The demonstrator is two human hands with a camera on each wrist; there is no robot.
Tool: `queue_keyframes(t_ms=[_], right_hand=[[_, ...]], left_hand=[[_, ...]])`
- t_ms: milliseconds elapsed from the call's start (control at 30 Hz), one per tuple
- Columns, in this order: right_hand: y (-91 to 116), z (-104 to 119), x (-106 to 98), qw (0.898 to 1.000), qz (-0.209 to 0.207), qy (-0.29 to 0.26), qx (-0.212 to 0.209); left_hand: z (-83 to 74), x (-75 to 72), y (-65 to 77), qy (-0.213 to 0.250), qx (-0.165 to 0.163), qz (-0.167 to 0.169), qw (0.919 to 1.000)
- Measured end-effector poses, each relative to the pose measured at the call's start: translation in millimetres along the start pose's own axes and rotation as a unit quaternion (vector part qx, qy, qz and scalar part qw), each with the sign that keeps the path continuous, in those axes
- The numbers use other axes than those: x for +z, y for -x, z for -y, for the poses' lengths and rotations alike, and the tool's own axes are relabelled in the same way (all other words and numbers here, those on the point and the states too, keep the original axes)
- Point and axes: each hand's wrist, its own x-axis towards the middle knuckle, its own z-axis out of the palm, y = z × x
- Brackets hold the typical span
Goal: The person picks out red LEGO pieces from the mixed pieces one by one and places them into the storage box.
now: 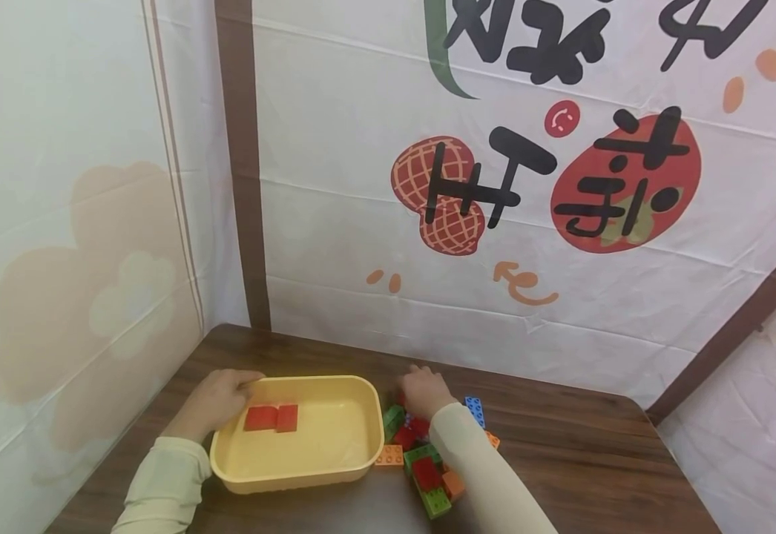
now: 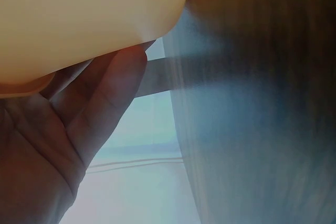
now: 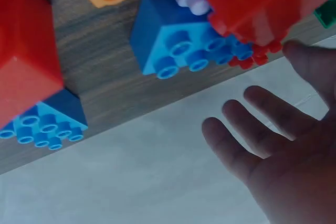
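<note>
At the left of the head view, my left hand [image 1: 213, 404] holds the left rim of a yellow tub [image 1: 341, 434]. The left wrist view has this hand [image 2: 89, 114] with its digits along the tub's wall [image 2: 94, 19]. Two red bricks [image 1: 261, 418] lie side by side in the tub. My right hand [image 1: 426, 391] is at the far end of a pile of toy bricks right of the tub. In the right wrist view its fingers are extended and spread, and the thumb tip is close to a red brick [image 3: 273, 3]; nothing is in the palm.
The pile includes a green brick [image 1: 393, 421], an orange brick [image 1: 389, 455] beside the tub, a light green brick [image 1: 436, 502] and a blue brick [image 1: 474, 410]. My right sleeve [image 1: 488, 467] hides part of it. A printed cloth [image 1: 334, 222] hangs behind the brown table [image 1: 582, 452].
</note>
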Motion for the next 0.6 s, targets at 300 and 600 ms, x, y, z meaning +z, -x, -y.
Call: queue_keyframes(t_ms=[300,600], right_hand=[[1.9,-0.2,8.6,1.000,0.020,-0.008,0.014],[0.7,1.4,10.9,0.999,0.029,-0.035,0.024]], left_hand=[[1.4,2.4,0.3,0.017,-0.018,0.008,0.9997],[2.0,2.0,0.4,0.017,-0.018,0.008,0.9997]])
